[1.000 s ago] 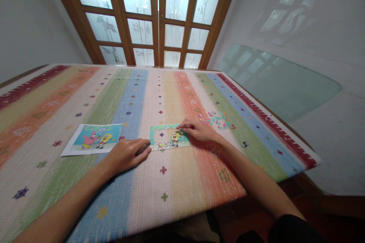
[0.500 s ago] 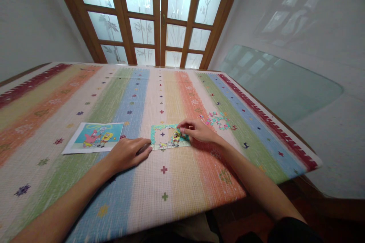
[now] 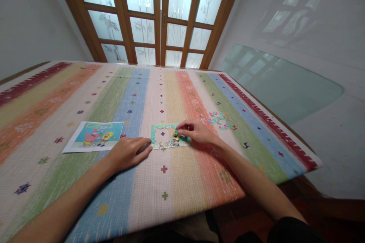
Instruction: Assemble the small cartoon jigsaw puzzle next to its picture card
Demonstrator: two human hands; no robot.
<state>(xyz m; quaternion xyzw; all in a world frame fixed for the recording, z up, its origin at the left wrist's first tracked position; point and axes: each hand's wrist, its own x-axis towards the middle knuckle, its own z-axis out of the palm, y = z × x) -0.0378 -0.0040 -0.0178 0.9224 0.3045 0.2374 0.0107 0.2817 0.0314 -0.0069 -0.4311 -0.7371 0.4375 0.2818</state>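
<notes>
Head view only: puzzle (image 3: 169,136), a partly built rectangular jigsaw with a teal border and a bare gap in its middle, lies flat on the surface (image 3: 176,190), which is covered by a striped cloth in pastel bands with small cross marks. Right hand (image 3: 196,132) sits at the puzzle's right end, fingertips (image 3: 179,131) pinched down on the pieces there; whether a separate piece is held between them is too small to tell, so grip state unclear. Left hand (image 3: 127,153) rests palm-down just left of the puzzle's lower left corner, fingers loosely curled and extended toward that corner, touching or almost touching the edge, holding nothing. Reference picture (image 3: 95,136), a printed cartoon card, lies flat well left of the puzzle, beyond the left hand. Loose pieces (image 3: 218,118), a small scatter of pink and teal bits, lie right of the puzzle and slightly farther back, just past the right hand. Wooden glazed door (image 3: 159,15) stands behind the surface's far edge, straight back from the puzzle. Glass sheet (image 3: 273,79) leans against the wall, far right of the puzzle.
</notes>
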